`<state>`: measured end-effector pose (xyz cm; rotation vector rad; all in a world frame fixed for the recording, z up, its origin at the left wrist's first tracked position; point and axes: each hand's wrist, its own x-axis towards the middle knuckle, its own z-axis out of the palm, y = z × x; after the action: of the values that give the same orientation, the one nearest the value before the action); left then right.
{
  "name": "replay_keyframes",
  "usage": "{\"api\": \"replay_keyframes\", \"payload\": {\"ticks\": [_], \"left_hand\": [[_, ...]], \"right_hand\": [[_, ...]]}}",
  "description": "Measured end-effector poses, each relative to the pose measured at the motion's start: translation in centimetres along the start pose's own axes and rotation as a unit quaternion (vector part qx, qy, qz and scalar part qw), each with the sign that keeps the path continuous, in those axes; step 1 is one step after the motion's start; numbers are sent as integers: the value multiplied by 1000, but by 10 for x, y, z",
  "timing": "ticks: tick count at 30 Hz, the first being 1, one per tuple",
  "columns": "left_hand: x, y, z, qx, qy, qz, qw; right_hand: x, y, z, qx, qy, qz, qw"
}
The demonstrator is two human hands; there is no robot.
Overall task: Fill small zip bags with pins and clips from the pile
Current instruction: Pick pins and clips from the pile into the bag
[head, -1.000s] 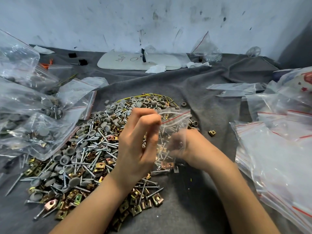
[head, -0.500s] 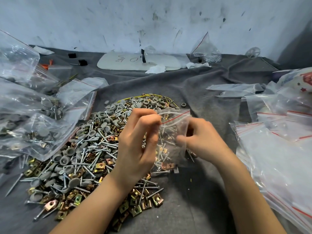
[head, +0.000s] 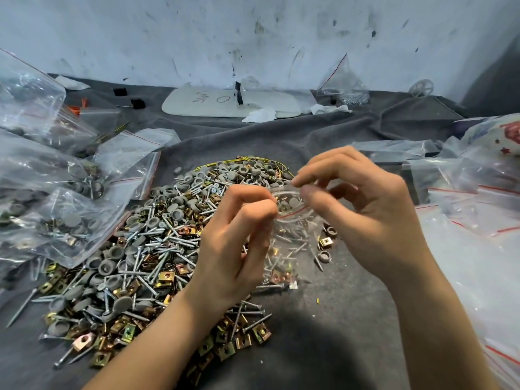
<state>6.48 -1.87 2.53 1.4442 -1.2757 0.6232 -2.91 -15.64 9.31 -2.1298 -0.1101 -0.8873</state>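
Observation:
A small clear zip bag [head: 292,243] with a red zip line hangs between my hands, holding screws, brass clips and a grey cap. My left hand [head: 239,243] pinches the bag's top edge at its left side. My right hand [head: 363,209] pinches the top edge at its right side, thumb and forefinger on the rim. Under and left of the bag spreads the pile [head: 140,249] of silver screws, grey round caps and brass clips on the grey cloth [head: 323,333].
Filled zip bags [head: 50,215] lie heaped at the left. Empty zip bags [head: 472,235] with red lines are stacked at the right. A white board [head: 225,104], tissue scraps and another bag [head: 343,85] sit by the back wall.
My right hand came out from behind the bag's lower side and rose to its top edge. The left hand stayed at the top left of the bag.

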Motion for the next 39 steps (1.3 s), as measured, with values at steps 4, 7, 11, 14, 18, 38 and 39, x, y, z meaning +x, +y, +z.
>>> {"api": "replay_keyframes", "payload": {"ticks": [4,7,11,14,18,38,39], "left_hand": [[1,0,0,-3,11,-6,1000],[1,-1,1,-6,19,-11,1000],[0,-1,0,-7,26,-12,1000],[0,-1,1,0,26,-13,1000],[0,-2,1,-2,30,-17,999],[-2,-5,2,-9,31,-18,999],[-2,-5,2,-10,31,-18,999]], "right_hand": [[1,21,2,39,93,98,990],[-2,44,20,-95,-28,235,967],[-11,59,50,-222,-223,292,903],[-12,60,60,-275,-228,283,890],[-13,57,60,-255,-247,283,891],[-11,57,53,-191,-255,217,923],[-11,58,53,-193,-256,219,922]]}}
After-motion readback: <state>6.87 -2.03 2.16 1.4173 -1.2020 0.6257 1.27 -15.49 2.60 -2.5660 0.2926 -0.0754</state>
